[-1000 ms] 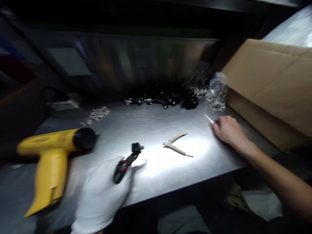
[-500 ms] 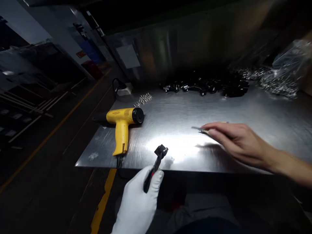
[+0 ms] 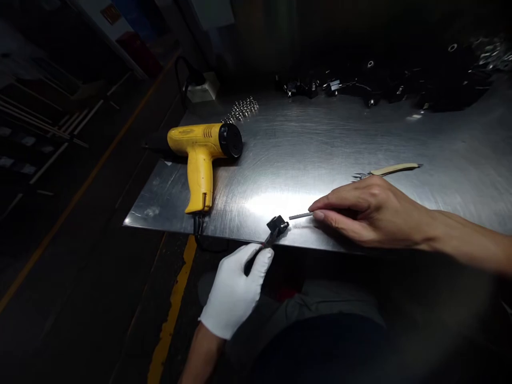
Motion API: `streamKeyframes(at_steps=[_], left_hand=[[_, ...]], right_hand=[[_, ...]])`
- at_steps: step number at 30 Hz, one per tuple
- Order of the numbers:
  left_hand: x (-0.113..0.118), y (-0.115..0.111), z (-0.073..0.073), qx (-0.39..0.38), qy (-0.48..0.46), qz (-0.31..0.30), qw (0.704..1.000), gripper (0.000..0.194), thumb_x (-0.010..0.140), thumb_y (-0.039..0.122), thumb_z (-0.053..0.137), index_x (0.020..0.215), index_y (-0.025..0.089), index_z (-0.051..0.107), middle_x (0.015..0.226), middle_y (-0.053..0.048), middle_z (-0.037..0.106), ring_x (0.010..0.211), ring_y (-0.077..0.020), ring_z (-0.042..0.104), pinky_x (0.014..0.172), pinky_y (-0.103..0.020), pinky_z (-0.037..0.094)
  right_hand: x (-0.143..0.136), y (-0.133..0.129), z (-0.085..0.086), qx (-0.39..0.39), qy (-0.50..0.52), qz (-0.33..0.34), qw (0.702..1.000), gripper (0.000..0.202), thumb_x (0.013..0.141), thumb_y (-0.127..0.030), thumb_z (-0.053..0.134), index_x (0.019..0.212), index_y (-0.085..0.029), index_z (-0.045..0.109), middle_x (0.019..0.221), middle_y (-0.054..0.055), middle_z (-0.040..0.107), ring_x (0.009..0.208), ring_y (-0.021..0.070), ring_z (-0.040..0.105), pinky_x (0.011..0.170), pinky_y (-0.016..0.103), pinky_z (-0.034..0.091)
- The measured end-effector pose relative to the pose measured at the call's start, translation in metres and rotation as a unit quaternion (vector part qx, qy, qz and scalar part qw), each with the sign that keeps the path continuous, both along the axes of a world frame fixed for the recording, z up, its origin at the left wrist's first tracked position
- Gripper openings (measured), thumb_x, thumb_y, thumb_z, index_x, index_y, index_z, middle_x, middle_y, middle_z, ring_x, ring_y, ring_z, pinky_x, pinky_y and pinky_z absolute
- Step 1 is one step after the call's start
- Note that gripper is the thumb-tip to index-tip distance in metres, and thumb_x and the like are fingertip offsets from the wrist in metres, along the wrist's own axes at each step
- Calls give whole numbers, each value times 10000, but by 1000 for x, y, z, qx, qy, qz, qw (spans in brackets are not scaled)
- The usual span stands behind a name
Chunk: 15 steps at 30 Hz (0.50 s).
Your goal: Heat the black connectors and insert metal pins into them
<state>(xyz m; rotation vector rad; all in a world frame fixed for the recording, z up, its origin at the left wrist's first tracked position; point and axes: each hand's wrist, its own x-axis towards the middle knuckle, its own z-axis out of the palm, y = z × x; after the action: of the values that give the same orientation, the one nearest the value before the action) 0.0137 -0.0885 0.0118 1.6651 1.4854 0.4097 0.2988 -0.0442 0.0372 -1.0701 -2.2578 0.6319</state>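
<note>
My left hand (image 3: 236, 282), in a white glove, pinches a small black part (image 3: 277, 226) with a blocky head and a small shiny tip, just over the table's front edge. My bare right hand (image 3: 360, 213) holds a thin grey metal rod (image 3: 300, 216) between thumb and forefinger. The rod points left, its end a small gap from the black part. Just behind my right hand, pliers with cream handles (image 3: 394, 169) lie on the metal table (image 3: 280, 160), their jaws partly hidden by the hand.
A yellow heat gun (image 3: 200, 165) lies at the table's left, its cord over the front edge. Small metal pieces (image 3: 242, 109) and a white socket box (image 3: 203, 88) are behind it. Black parts (image 3: 372, 88) line the back.
The view has tilted downward. My right hand has come closer to the black part, and the rod now shows plainly in its fingers. The pliers have come into view behind that hand.
</note>
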Motion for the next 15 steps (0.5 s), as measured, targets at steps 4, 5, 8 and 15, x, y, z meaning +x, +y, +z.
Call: streamKeyframes(at_steps=[4, 5, 8, 15], left_hand=[[0, 1, 0, -12, 11, 3, 1000, 333, 992, 423, 489, 764, 213, 611, 700, 45, 599, 655, -107, 522, 615, -225, 401], [0, 1, 0, -12, 13, 3, 1000, 329, 992, 421, 488, 767, 215, 612, 701, 45, 598, 652, -107, 519, 612, -225, 401], [-1, 1, 0, -3, 23, -1, 1000, 317, 993, 416, 488, 780, 218, 613, 707, 45, 592, 638, -106, 503, 600, -227, 396], [-2, 1, 4, 32, 63, -20, 997, 298, 986, 409, 510, 779, 221, 614, 733, 37, 609, 678, -109, 549, 636, -224, 426]], right_hand=[[0, 1, -1, -5, -5, 15, 1000, 183, 944, -234, 636, 1079, -208, 757, 876, -39, 771, 690, 98, 684, 589, 243, 508], [0, 1, -1, -7, -9, 20, 1000, 182, 945, -237, 634, 1080, -213, 754, 882, -40, 770, 697, 101, 686, 590, 247, 506], [1, 1, -2, -8, -22, 34, 999, 181, 953, -237, 623, 1083, -218, 748, 896, -43, 769, 708, 106, 689, 587, 252, 499], [1, 5, 6, 8, -61, 66, 996, 184, 974, -248, 590, 1063, -205, 746, 879, -17, 759, 683, 134, 670, 584, 274, 474]])
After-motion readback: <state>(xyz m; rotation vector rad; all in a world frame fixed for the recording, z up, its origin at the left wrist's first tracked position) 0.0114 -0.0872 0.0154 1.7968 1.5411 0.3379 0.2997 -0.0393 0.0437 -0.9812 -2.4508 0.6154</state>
